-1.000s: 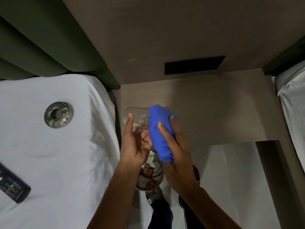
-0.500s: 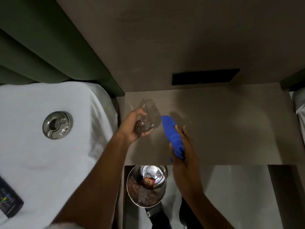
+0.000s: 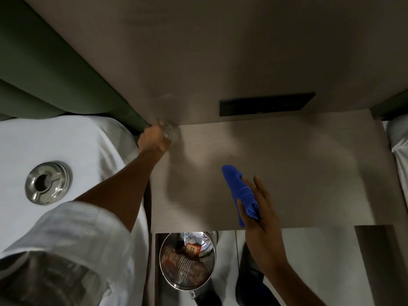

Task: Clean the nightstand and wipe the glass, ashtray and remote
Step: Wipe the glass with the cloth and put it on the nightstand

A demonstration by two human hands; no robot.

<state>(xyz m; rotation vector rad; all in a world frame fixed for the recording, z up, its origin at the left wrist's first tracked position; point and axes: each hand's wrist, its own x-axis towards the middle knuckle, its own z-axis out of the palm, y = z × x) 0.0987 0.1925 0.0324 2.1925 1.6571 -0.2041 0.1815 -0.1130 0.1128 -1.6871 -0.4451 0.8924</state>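
Observation:
My left hand (image 3: 154, 139) is stretched to the far left corner of the grey nightstand (image 3: 298, 173) and is closed around the clear glass (image 3: 166, 128), which is blurred and hard to make out against the wall. My right hand (image 3: 257, 208) hovers over the nightstand's front edge with a folded blue cloth (image 3: 239, 191) pinched between thumb and fingers. A round metal ashtray (image 3: 47, 182) lies on the white bed sheet (image 3: 77, 140) to the left. The remote is out of frame.
A dark socket panel (image 3: 265, 104) sits in the wall above the nightstand. On the floor below its front edge stands a metal bin (image 3: 187, 261) with wrappers in it. A green headboard (image 3: 55, 74) rises at the left; a second bed's sheet (image 3: 399, 146) shows at the right.
My left hand has carried the glass away from the cloth to the nightstand's back left corner. My right hand with the cloth has pulled back to the right. The remote has left the frame.

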